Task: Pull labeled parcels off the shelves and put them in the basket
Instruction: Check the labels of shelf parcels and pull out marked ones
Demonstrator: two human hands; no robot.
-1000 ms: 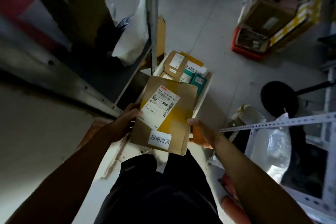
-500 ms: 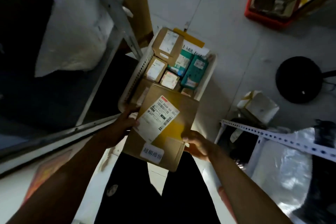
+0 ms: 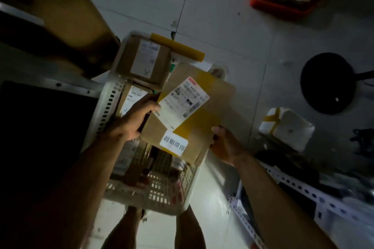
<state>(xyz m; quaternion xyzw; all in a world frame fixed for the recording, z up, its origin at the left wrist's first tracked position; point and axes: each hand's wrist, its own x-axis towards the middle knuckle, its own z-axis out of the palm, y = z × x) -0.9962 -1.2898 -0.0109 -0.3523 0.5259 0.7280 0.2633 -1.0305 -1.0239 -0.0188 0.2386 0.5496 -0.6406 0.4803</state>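
The grip is two-handed: the left hand (image 3: 135, 121) is curled round the near left edge of the cardboard parcel (image 3: 194, 115), thumb laid on its top face beside the shipping label (image 3: 183, 103), while the right hand (image 3: 224, 143) pinches the near right corner, thumb on top and fingers hidden beneath. Between the two hands the parcel is held tilted, label upward, directly above the white basket (image 3: 105, 111); its far end overhangs the basket's right rim. A small white sticker (image 3: 174, 143) lies just inboard of the right hand. For a clean placement, the parcel should be lowered flat and shifted toward the left hand, so that no edge rests on the rim, and released only when it is borne by the contents below. Beyond the left hand, two labelled boxes (image 3: 143, 60) already lie in the basket, and a yellow strip (image 3: 178, 49) lies across its far end; a settled position on top of these is judged likely, with a risk of sliding if the parcel is left tilted. The basket stands on a pale tiled floor (image 3: 242, 26). Beyond the right hand a white wrapped package (image 3: 287, 125), a black round base (image 3: 327, 83) and a red crate (image 3: 283, 4) are seen on the floor; perforated shelf rails (image 3: 303, 188) run below the right forearm, and dark shelving (image 3: 50, 107) lies outboard of the left hand.
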